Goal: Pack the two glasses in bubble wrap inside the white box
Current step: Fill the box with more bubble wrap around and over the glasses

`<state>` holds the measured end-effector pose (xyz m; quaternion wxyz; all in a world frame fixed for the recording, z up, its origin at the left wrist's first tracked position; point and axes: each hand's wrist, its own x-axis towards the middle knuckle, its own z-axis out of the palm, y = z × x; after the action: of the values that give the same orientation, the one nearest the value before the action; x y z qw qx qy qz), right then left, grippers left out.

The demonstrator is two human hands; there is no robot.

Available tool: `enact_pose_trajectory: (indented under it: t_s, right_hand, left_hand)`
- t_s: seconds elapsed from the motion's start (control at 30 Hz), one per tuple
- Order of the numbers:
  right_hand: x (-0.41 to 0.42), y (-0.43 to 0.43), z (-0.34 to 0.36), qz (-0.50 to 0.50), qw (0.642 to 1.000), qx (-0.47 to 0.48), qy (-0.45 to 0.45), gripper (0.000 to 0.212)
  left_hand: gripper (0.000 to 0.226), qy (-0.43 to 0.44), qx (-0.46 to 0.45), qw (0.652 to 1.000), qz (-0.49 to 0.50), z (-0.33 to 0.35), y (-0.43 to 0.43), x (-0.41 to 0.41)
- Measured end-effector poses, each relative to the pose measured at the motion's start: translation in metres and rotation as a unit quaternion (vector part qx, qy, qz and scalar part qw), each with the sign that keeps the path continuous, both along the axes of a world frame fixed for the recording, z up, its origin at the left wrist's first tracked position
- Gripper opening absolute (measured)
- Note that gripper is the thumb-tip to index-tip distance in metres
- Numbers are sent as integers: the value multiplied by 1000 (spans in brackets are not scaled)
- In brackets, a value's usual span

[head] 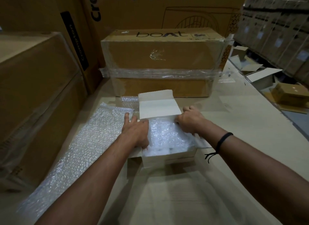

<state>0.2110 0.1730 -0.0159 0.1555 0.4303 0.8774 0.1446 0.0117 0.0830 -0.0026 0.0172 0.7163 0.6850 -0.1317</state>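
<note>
Head cam: white box [168,157] on the counter [184,194], full of bubble wrap [167,134]; left hand [136,132] flat on its left flap, right hand [190,121] gripping the wrap's right edge.

White cardboard box [168,156] sits on the cardboard-covered table [184,191] before me, crumpled clear bubble wrap [168,132] in it. Long loose bubble-wrap sheet [87,141] lies left of it; big taped brown carton [162,64] behind.

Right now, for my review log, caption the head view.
Left hand and right hand tuck bubble wrap into the open white box, lid flap raised, spare sheet alongside.
</note>
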Motion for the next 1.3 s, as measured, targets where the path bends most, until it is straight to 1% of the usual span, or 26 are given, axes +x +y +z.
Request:
enact_pose_trajectory:
  t_s: [0.07,0.1,0.17,0.2,0.23,0.37,0.43,0.5,0.57,0.67,0.77,0.83,0.9,0.97,1.0,1.07,1.13,1.17,1.2,1.23,1.3]
  right_hand:
    - [-4,2,2,-12,999,-44,-8,19]
    - [-3,4,5,-22,997,-79,12,18]
    - [2,6,19,-62,982,-158,86,14]
    - [6,5,27,-69,975,-178,113,13]
    - [10,3,35,-59,974,-186,115,15]
    - [16,-11,43,-54,978,-203,-19,20]
    - [14,-16,37,-40,977,-199,-71,29]
    - [14,-21,32,-30,977,-192,-89,39]
    - [15,-25,30,-37,975,-203,-87,48]
    - [14,-29,31,-48,970,-206,-121,54]
    - [9,-36,28,-31,972,-164,-166,58]
    - [7,-42,23,-3,982,-107,-154,57]
    - [9,-49,17,32,992,-41,-114,54]
    - [13,-55,16,48,996,-13,-75,50]
    - [16,-57,18,49,997,-14,-56,50]
    - [22,-61,23,44,999,-21,-12,47]
    - [29,-64,28,43,998,-32,34,35]
    - [32,-66,30,45,997,-43,51,28]
    - [35,-67,31,47,995,-62,59,23]
    - [37,-68,33,48,994,-85,57,22]
    - [40,-70,36,37,991,-130,25,30]
  left_hand:
    - [89,12,-3,1000,-7,-2,1,-1]
    - [90,19,-4,1000,-10,-3,1,-1]
    - [90,25,-4,1000,-15,-5,2,-2]
    - [90,24,-3,1000,-16,-6,3,-3]
    - [90,23,-4,1000,-16,-7,3,-3]
    - [90,18,-27,999,-18,-4,5,-4]
    - [87,4,-58,998,-12,1,6,-7]
    - [89,-9,-101,995,-3,6,7,-9]
    - [98,-6,-131,991,7,8,7,-9]
    - [109,35,-118,992,11,3,4,-1]
    - [109,71,-64,995,6,-7,0,6]
    - [104,74,-37,997,6,-10,-2,7]
    - [100,74,-22,997,0,-11,-5,7]
    - [101,68,-21,997,-15,-8,-8,6]
    - [101,58,-25,998,-25,-6,-9,4]
    - [96,10,-41,999,-31,0,-9,-2]
    - [95,-48,-73,996,-21,6,-8,-9]
    - [99,-60,-89,994,-18,8,-7,-11]
    - [104,-58,-100,993,-19,9,-6,-11]
    - [109,-43,-108,993,-22,9,-6,-10]
    - [116,-5,-114,993,-25,7,-7,-4]
